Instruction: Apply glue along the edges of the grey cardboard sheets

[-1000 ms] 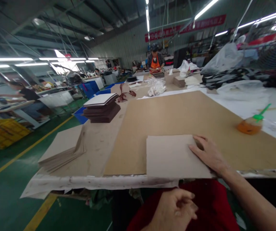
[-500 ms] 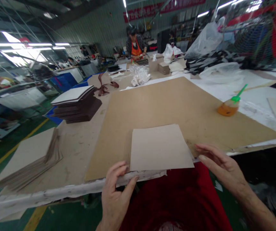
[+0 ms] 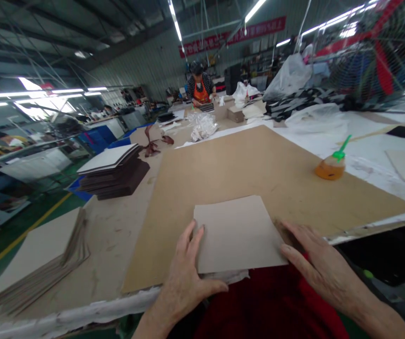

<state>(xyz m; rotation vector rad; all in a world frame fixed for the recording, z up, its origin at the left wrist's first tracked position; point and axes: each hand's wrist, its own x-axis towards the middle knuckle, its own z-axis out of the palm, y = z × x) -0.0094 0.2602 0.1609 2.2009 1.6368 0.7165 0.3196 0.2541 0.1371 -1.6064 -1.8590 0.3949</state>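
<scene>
A greyish-beige rectangular board lies on a larger tan sheet, its near edge overhanging the table front. More than one layer seems to show at its far edge. My left hand is at the board's left edge, fingertips touching it and the thumb stretched out below the near corner. On the opposite side, my right hand has its thumb at the right edge and its fingers extended along it. Both hands have their fingers apart; neither is wrapped round the board.
To the left stand a stack of beige boards and a stack of dark brown boards topped with white. A bottle of amber liquid with a green spout sits at right. Crumpled clear plastic lies farther back. A person in an orange apron works beyond.
My left hand has moved up and right onto the board's left edge. The right hand has come in against the right edge. The camera view has tilted slightly upward.
</scene>
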